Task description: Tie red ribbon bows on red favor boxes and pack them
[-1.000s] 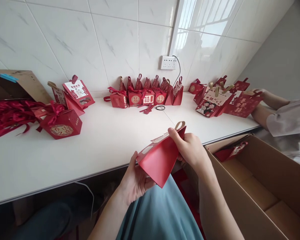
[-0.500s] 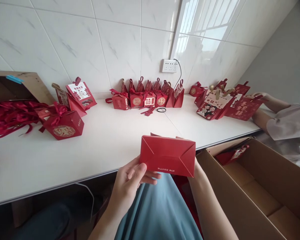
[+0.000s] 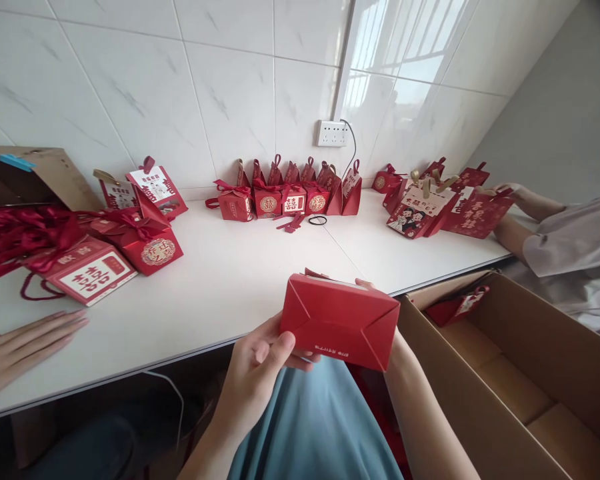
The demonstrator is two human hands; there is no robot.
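Note:
Between my two hands, above my lap at the table's edge, is a red gift box, its folded bottom face turned toward me with small white print on it. My left hand grips its left end, thumb on the near face and fingers beneath. At the right end, my right hand holds the box from behind; most of its fingers are hidden by the box. A strip of the box's far side shows along its top edge.
Red gift boxes line the wall, with a black ring before them. Bow-tied boxes and a co-worker's flat hand are left. Another person's hand touches bags at right. A carton stands beside me.
The box in my hands has tilted, its right end lower. At left, a box with a white label now lies on the table, and a co-worker's hand has come in flat beside it.

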